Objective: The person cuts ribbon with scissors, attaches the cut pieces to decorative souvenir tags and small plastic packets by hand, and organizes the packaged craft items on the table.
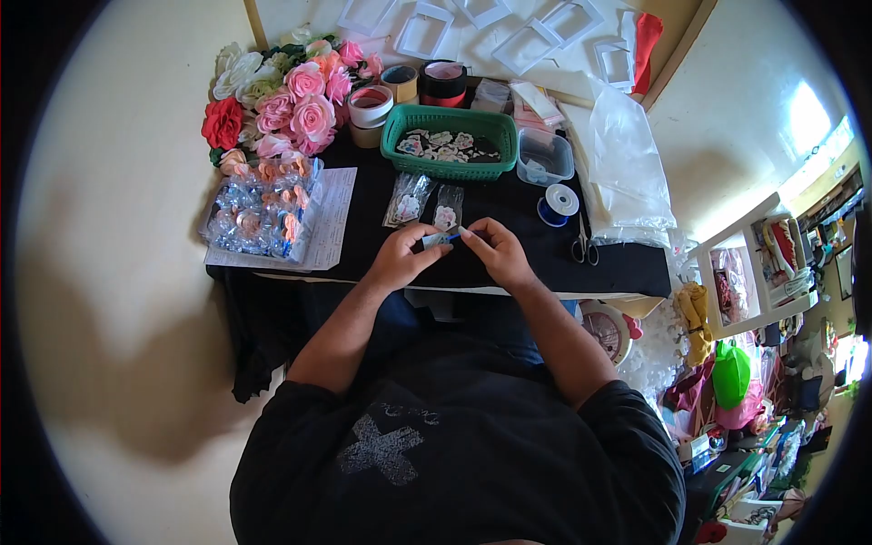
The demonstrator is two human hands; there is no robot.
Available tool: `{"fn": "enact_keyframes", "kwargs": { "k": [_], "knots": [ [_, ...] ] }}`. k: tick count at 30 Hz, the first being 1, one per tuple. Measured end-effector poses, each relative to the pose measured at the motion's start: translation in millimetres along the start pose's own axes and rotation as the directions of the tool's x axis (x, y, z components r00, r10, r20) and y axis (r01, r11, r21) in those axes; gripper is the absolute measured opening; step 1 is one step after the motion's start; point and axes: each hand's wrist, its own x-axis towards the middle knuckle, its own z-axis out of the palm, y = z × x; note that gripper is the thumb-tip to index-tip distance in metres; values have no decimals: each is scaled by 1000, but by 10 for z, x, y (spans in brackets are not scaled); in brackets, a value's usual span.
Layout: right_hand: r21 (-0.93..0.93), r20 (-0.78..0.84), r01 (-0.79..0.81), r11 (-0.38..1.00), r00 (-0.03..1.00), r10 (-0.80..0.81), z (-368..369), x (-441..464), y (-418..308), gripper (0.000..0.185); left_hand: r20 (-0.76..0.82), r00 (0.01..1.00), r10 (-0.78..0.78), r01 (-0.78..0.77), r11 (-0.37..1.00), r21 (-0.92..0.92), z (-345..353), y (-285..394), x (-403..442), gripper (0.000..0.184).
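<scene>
Blk tabletop (363, 204): L hand (400, 258) grip pinched on sm pale pc (433, 241), R hand (501, 255) grip pinched on blue bit (455, 237) by it.

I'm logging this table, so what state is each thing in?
Green basket: open, holding cutouts.
Clear tub: open, pale contents.
Scissors: lying flat, opening unclear.
Spool: wound with blue.
Packets: filled, sealing unclear.
Tape rolls: stacked.
Wrapped items: piled together.
Left hand: pinching a pale piece.
Right hand: pinching something blue.

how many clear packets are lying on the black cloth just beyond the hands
2 can be made out: the left packet, just beyond the left hand, and the right packet, beside it to the right. Others may be hidden underneath.
</scene>
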Motion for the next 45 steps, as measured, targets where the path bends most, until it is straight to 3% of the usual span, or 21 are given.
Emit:
{"fn": "enact_keyframes", "kwargs": {
  "k": [4,7,11,13,14,16,19,25,34,41,45],
  "knots": [
    [95,49,-12,995,999,7,-30,27,28,19,21,1000,4,-5,999,36,4,120,-19,19],
    [26,99,-17,999,995,15,-45,20,-14,21,-12,999,-46,47,998,40,33,89,-4,20],
    [75,140,-29,997,990,18,-34,16,13,23,24,998,-62,57,988,144,27,104,23,21],
    [32,121,70,997,990,-73,17,15,34,25,-2,1000,0,0,989,-151,61,46,26,22],
    [33,121,70,997,990,-74,29,4,27,25,-2,1000,0,0,989,-150,52,27,28,22],
    [-243,150,122,962,985,-87,53,-17,-45,26,25,1000,9,-7,995,-97,20,26,34,21],
    [-337,144,189,922,979,-148,98,-24,-27,27,2,1000,18,-17,989,-147,41,106,30,23],
    [-246,159,198,949,974,-162,71,-1,9,27,43,999,17,-16,1000,-14,-8,45,45,27],
    [-244,125,116,963,988,-87,91,-12,-24,24,16,998,-61,63,995,-82,7,71,44,28],
    [-302,132,186,935,980,-152,57,-16,-17,22,38,999,-29,33,991,-131,4,37,32,23],
    [-202,137,102,974,988,-75,31,-9,-26,21,5,999,-36,36,988,-152,-7,36,18,15]
  ]
}}
